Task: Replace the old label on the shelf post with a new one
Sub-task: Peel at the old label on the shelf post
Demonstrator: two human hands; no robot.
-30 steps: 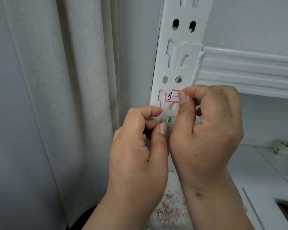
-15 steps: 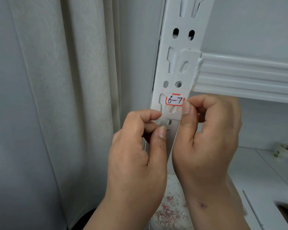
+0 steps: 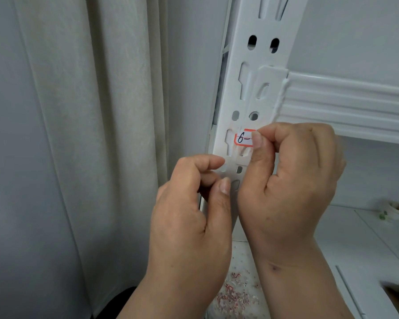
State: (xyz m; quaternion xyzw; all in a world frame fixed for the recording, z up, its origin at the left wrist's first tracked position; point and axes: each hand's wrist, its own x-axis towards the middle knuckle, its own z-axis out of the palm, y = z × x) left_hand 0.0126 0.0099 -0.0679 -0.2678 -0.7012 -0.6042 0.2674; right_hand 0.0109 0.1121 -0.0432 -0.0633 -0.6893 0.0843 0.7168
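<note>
A white slotted shelf post (image 3: 263, 56) stands upright in the middle of the head view. On it sits a small white label (image 3: 242, 139) with a red border and a handwritten "6-". My right hand (image 3: 293, 180) is curled, and its thumb tip lies on the label's right part and hides the rest of the writing. My left hand (image 3: 189, 215) hovers just below and to the left, thumb and forefinger drawn together against the post. Nothing shows between those fingers. Pale smears of residue surround the label.
A white ribbed shelf beam (image 3: 355, 104) runs right from the post. A cream curtain (image 3: 101, 111) hangs to the left. Red and white paper shreds (image 3: 235, 293) lie on the surface below. A small cup (image 3: 396, 211) stands on the white shelf (image 3: 366, 249) at the right.
My right thumb has slid back left onto the label and covers the "7" that was showing half a second ago. My left hand has barely moved.
</note>
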